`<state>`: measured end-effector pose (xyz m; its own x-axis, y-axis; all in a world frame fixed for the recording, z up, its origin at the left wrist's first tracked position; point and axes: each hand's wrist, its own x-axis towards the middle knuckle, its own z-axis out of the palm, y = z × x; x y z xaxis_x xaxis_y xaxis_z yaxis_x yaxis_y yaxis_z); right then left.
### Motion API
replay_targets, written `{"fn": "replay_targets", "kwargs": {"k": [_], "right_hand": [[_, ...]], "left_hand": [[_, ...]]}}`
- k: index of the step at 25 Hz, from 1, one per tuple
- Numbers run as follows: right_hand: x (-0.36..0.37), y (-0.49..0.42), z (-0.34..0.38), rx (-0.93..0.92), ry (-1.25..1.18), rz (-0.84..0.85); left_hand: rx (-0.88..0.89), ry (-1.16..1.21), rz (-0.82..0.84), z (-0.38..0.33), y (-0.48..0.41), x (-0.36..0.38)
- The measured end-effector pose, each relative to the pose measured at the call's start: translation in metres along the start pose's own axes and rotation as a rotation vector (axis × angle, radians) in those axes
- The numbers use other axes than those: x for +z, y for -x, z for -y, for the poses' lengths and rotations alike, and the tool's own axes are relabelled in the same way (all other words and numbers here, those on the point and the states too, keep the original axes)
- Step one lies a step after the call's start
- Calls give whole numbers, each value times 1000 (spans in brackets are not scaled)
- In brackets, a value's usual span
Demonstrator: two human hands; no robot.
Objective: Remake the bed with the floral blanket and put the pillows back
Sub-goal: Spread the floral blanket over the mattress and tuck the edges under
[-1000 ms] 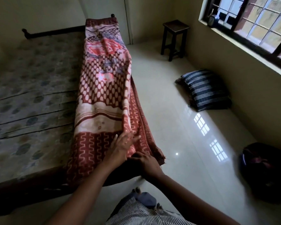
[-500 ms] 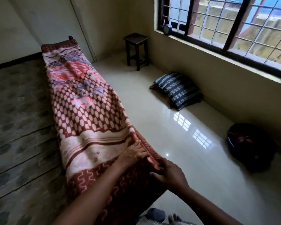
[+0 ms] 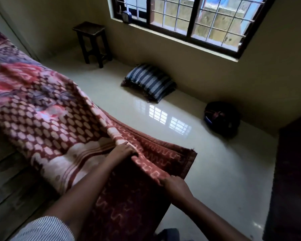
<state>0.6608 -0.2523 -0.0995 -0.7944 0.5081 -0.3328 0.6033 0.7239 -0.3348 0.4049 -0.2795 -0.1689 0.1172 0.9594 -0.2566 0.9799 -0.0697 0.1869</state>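
So here the floral blanket (image 3: 42,110) lies in a long, folded strip down the floor-side edge of the bed (image 3: 5,180), and we've got its near end lifted up off the mattress. It's a thick, fuzzy-looking thing: a maroon border with pale squiggly lines at our end, then a cream band with thin maroon stripes, then a lattice of cream dots on maroon, and further up big pink-red and grey-blue flowers.

Our left hand (image 3: 122,152) has its fingers curled over the top layer's edge, gripping it right where the cream band meets the border. Our right hand (image 3: 174,186) grips the same edge closer to us, fingers wrapped round the fabric. One corner of the layer underneath sticks out over the glossy floor (image 3: 207,171).

A blue striped pillow (image 3: 149,82) lies on the floor against the wall under the window (image 3: 189,18), well apart from the bed.
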Motion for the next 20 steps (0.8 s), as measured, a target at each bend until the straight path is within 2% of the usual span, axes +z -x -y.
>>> {"fn": "replay_targets", "kwargs": {"k": [3, 5, 7, 11, 15, 18, 20], "right_hand": [[18, 24, 18, -6, -21, -74], [34, 33, 23, 5, -45, -93], [52, 45, 36, -11, -57, -114], [85, 93, 89, -67, -69, -161], [119, 157, 150, -194, -22, -228], [144, 198, 202, -265, -32, -224], [160, 213, 235, -336, -31, -210]], "left_hand": [[-163, -16, -87, 8, 32, 10], [-155, -61, -125, 10, 62, 20], [-192, -141, -84, 0, 105, 21], [-433, -245, -27, -24, 206, 36], [-558, -80, -79, -61, 326, 59], [-658, 62, -218, -95, 416, 80], [-717, 77, -234, -99, 466, 100]]}}
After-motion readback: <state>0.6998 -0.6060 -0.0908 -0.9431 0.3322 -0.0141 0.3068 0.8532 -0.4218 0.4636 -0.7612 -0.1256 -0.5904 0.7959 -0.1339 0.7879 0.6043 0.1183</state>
